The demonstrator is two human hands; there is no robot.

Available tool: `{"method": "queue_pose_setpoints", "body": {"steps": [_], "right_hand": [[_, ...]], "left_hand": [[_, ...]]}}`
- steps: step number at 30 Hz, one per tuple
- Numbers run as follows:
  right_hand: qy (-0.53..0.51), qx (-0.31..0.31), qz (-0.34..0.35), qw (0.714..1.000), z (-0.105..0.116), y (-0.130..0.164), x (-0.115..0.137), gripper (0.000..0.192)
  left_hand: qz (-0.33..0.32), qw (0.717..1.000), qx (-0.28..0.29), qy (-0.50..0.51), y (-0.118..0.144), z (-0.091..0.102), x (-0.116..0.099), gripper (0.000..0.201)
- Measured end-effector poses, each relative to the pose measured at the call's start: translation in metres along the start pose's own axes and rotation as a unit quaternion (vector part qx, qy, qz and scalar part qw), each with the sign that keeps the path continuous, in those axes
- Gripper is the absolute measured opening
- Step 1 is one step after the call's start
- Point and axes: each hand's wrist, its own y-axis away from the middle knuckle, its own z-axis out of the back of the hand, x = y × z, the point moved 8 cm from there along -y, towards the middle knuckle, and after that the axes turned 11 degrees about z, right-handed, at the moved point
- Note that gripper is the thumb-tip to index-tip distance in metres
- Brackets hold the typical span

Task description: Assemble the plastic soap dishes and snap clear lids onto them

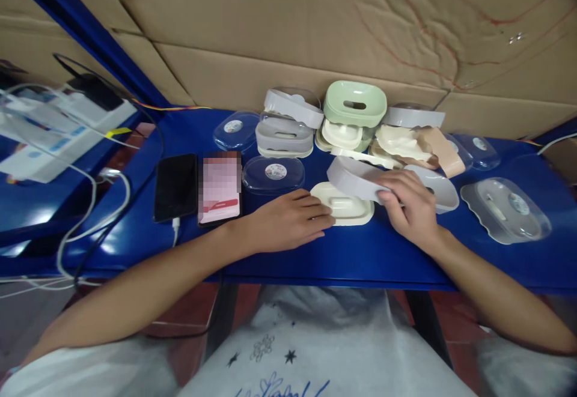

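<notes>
- While lying palm down on the blue counter (342,253), left hand (288,220) stretched flat, forearm coming in from the lower left, fingers (318,212) held close together and nearly straight, closed on nothing.
- Fingertips of that hand touching the near left edge of a cream soap-dish base (345,205).
- Right hand (410,205) reaching in from the lower right, wrist bent, knuckles up, fingers curled over and gripping a grey soap-dish tray (356,182).
- Grey tray tilted, left end raised above the cream base, right end hidden under the hand; matte, rounded corners, thin rim.
- Cream base lying flat near the counter's front middle, rounded rectangle with a raised oblong in its centre.
- Just beyond the right hand, a white-grey dish (439,190), partly covered by the fingers.
- Farther back against the cardboard wall (315,24), a heap of similar parts: a pale green dish (356,103) on top, grey pieces to its left, cream and tan pieces to its right.
- Clear lids with round stickers scattered about: one (274,173) just beyond the left hand, one (505,209) well to the right.
- Left of the left hand, a dark phone (175,187) and a second phone (220,187) with a blurred screen, side by side, a white cable plugged in at the near edge.
</notes>
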Motion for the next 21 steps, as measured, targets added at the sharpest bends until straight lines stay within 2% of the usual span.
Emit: {"method": "queue_pose_setpoints", "body": {"steps": [5, 8, 11, 15, 18, 21], "right_hand": [[-0.019, -0.011, 0.021, 1.0, 0.003, -0.002, 0.008, 0.018], [-0.026, -0.019, 0.018, 0.999, 0.005, -0.004, 0.013, 0.015], [-0.014, -0.022, 0.004, 1.0, 0.005, -0.006, 0.014, 0.012], [-0.014, -0.008, 0.002, 1.0, 0.0, -0.005, 0.014, 0.01], [-0.02, 0.027, 0.007, 0.999, -0.007, -0.003, 0.017, 0.012], [-0.036, 0.081, 0.033, 0.996, -0.015, -0.001, 0.026, 0.014]], "left_hand": [[0.05, 0.998, 0.015, -0.043, -0.001, -0.004, 0.02, 0.015], [0.074, 0.997, 0.013, 0.007, 0.001, -0.004, 0.027, 0.014], [0.052, 0.994, 0.03, 0.093, 0.003, -0.005, 0.017, 0.014], [-0.013, 0.989, 0.056, 0.138, 0.006, 0.0, -0.014, 0.018], [-0.041, 0.993, -0.001, 0.113, 0.007, 0.016, -0.028, 0.014], [-0.019, 0.995, -0.056, 0.081, 0.006, 0.027, -0.021, 0.015]]}}
